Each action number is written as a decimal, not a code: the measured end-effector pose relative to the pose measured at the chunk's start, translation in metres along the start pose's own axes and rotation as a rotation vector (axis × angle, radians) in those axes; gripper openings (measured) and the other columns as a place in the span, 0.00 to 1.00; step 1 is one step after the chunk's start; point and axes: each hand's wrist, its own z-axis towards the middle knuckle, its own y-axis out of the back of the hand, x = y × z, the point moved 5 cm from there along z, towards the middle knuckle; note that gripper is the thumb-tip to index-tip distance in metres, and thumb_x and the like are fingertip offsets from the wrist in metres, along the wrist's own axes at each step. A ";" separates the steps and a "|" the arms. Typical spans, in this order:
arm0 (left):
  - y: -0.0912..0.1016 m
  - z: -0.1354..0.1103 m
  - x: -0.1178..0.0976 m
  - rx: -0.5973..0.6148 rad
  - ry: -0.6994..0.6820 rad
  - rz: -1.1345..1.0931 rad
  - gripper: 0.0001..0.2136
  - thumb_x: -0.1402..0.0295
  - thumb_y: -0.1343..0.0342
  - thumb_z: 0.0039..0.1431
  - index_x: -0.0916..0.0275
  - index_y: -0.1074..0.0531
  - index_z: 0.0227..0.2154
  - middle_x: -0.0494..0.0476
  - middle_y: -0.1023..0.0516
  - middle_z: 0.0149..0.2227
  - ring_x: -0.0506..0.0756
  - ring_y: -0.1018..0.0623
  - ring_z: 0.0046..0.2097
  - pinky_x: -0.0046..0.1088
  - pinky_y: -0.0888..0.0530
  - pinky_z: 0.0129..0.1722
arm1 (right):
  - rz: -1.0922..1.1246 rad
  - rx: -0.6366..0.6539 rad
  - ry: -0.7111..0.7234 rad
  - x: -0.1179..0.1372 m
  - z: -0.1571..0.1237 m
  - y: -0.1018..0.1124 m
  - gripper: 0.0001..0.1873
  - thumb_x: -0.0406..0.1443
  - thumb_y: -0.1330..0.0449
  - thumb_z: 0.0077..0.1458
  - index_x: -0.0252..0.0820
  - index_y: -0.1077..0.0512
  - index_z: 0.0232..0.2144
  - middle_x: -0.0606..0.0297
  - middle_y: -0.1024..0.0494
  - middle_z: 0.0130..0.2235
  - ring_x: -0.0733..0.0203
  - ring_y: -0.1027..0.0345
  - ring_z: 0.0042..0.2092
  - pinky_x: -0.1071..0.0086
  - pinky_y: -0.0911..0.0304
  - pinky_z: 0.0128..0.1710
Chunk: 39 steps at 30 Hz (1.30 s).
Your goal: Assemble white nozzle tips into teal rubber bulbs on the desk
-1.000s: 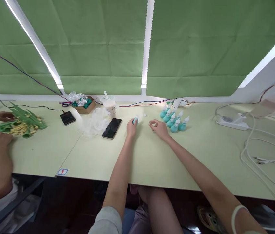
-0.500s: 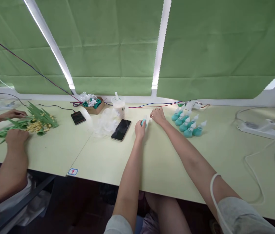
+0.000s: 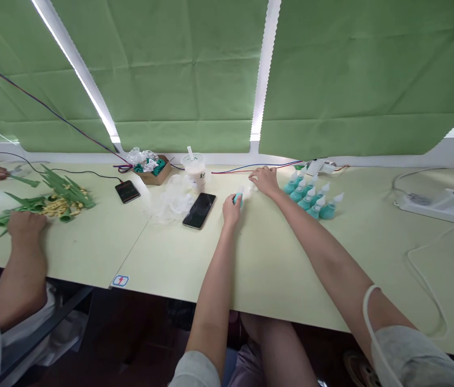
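Note:
My left hand (image 3: 231,209) is closed round a small teal bottle (image 3: 237,198) standing on the pale green table (image 3: 275,258). My right hand (image 3: 265,179) reaches farther back, fingers curled down onto a small white piece on the table that I cannot make out. Just right of that hand stands a cluster of several teal bottles with white nozzle caps (image 3: 310,196).
A black phone (image 3: 199,210) lies left of my left hand, beside crumpled clear plastic (image 3: 172,201), a drink cup (image 3: 194,171) and a small cardboard box (image 3: 151,167). A second phone (image 3: 127,191) lies farther left. Another person's hands (image 3: 25,223) handle green plastic parts (image 3: 55,196). A power strip (image 3: 428,206) with cables is at right.
My right hand moved back and left from beside the bottle cluster to a spot behind my left hand. The other person's far hand lifted a green strip.

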 end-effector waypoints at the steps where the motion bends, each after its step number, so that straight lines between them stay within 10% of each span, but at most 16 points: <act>1: 0.000 0.000 -0.001 -0.002 -0.010 0.004 0.16 0.59 0.55 0.60 0.62 0.28 0.41 0.57 0.25 0.41 0.54 0.28 0.42 0.30 0.34 0.43 | 0.081 0.033 -0.027 0.000 0.001 0.004 0.11 0.38 0.46 0.56 0.42 0.23 0.32 0.57 0.23 0.42 0.51 0.36 0.45 0.56 0.48 0.46; 7: 0.001 -0.007 -0.014 -0.012 -0.151 0.082 0.15 0.59 0.53 0.59 0.60 0.29 0.43 0.58 0.26 0.42 0.55 0.29 0.44 0.30 0.34 0.44 | 0.449 0.450 -0.003 0.022 -0.017 0.008 0.13 0.45 0.40 0.50 0.44 0.23 0.35 0.63 0.21 0.37 0.60 0.30 0.35 0.68 0.38 0.36; 15: 0.000 -0.015 -0.029 0.017 -0.236 0.309 0.14 0.59 0.52 0.60 0.59 0.29 0.43 0.58 0.25 0.41 0.57 0.32 0.46 0.33 0.36 0.45 | 0.621 0.363 -0.086 0.015 -0.036 0.010 0.11 0.29 0.36 0.39 0.40 0.22 0.30 0.64 0.21 0.30 0.61 0.28 0.32 0.71 0.34 0.31; 26: 0.001 -0.012 -0.027 -0.022 -0.204 0.454 0.13 0.58 0.52 0.59 0.60 0.28 0.35 0.62 0.26 0.36 0.59 0.31 0.44 0.33 0.36 0.43 | 0.498 -0.083 0.053 0.035 -0.070 0.009 0.09 0.32 0.44 0.50 0.44 0.25 0.32 0.65 0.22 0.33 0.62 0.29 0.34 0.70 0.37 0.40; 35: 0.014 -0.011 -0.017 -0.125 -0.023 0.481 0.18 0.58 0.57 0.62 0.65 0.27 0.32 0.65 0.25 0.33 0.58 0.27 0.39 0.33 0.36 0.40 | 0.720 -0.463 -0.356 0.004 -0.060 0.016 0.16 0.38 0.51 0.55 0.37 0.28 0.40 0.61 0.23 0.36 0.60 0.29 0.36 0.69 0.36 0.38; 39: 0.020 -0.012 -0.018 -0.226 -0.088 0.389 0.15 0.58 0.54 0.60 0.62 0.28 0.39 0.61 0.24 0.39 0.57 0.28 0.43 0.30 0.36 0.42 | 0.438 -0.261 -0.232 -0.003 -0.022 0.035 0.11 0.36 0.45 0.52 0.43 0.26 0.38 0.64 0.22 0.39 0.58 0.31 0.39 0.67 0.39 0.41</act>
